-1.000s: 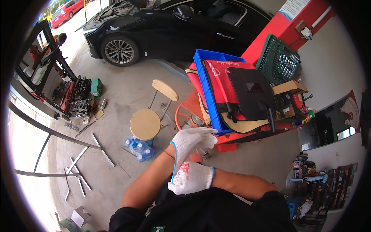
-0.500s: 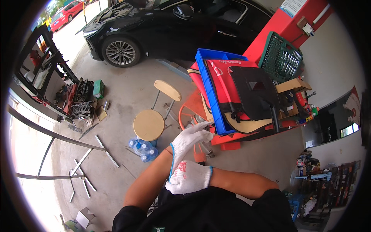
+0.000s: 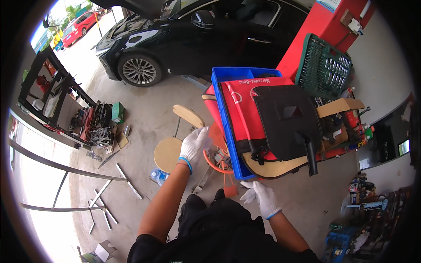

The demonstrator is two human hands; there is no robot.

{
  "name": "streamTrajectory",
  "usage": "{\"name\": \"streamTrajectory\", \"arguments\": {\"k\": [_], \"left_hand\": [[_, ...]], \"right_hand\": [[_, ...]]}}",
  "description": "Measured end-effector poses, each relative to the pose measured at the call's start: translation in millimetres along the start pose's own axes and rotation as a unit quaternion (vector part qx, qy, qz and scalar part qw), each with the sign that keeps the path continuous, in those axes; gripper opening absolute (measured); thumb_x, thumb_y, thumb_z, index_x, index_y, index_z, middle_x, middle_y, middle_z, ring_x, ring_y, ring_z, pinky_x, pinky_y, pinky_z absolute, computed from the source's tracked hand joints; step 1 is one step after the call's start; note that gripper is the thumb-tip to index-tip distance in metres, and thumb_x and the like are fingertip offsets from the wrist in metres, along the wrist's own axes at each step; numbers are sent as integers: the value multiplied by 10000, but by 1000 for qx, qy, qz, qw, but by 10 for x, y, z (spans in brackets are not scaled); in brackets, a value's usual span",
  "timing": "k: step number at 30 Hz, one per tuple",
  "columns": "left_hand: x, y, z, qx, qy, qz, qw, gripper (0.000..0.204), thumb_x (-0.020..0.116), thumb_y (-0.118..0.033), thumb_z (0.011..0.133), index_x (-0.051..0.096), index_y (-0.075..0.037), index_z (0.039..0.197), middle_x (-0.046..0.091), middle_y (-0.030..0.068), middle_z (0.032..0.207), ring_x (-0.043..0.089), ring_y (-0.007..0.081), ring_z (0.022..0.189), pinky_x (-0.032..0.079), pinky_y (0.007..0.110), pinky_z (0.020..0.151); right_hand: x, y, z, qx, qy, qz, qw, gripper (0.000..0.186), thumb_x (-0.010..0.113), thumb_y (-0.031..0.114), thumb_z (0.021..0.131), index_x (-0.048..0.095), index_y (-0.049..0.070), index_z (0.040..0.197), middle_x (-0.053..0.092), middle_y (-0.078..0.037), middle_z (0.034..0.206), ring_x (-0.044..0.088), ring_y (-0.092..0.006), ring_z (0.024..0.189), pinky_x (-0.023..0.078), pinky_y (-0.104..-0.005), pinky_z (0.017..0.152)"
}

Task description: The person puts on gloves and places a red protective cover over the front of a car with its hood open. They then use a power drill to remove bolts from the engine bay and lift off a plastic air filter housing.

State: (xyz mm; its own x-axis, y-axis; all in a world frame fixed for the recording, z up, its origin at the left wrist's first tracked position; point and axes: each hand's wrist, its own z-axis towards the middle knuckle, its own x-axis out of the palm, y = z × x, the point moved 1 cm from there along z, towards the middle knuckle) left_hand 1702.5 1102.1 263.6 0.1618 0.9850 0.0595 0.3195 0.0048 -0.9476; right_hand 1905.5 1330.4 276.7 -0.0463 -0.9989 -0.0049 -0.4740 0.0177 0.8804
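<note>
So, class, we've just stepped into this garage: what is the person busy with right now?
A person in white work gloves stands on a workshop floor beside a black car. The left hand is raised over a round wooden stool, fingers spread, holding nothing that can be made out. The right hand hangs lower and open, below a blue crate loaded with red and black panels. Metal bars lie on the floor.
</note>
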Motion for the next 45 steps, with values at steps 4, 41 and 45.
{"name": "streamTrajectory", "arguments": {"k": [4, 41, 45], "left_hand": [[144, 194, 814, -76, 17, -118, 990, 477, 573, -419, 1020, 626, -10, 1258, 697, 75, 1009, 677, 180, 845, 573, 354, 767], [-2966, -1109, 27, 249, -129, -354, 892, 497, 491, -287, 1070, 466, 37, 1445, 584, 174, 1390, 599, 244, 1235, 459, 382, 1097], [-3336, -1086, -255, 219, -192, -247, 924, 569, 464, -427, 1058, 494, 46, 1375, 635, 233, 1273, 711, 266, 1048, 636, 406, 841]], "right_hand": [[-406, 78, 85, 48, -135, 266, 953, 630, 401, 511, 1047, 485, 3, 1410, 660, -184, 1248, 678, -338, 1050, 590, -432, 832], [-256, 137, 874, -152, -264, 444, 843, 552, 395, 466, 1066, 421, 153, 1520, 474, -82, 1534, 482, -304, 1376, 389, -483, 1165], [-225, 185, 825, -111, -295, 445, 838, 566, 412, 487, 1056, 444, 142, 1503, 499, -72, 1514, 497, -300, 1364, 393, -483, 1162]]}}
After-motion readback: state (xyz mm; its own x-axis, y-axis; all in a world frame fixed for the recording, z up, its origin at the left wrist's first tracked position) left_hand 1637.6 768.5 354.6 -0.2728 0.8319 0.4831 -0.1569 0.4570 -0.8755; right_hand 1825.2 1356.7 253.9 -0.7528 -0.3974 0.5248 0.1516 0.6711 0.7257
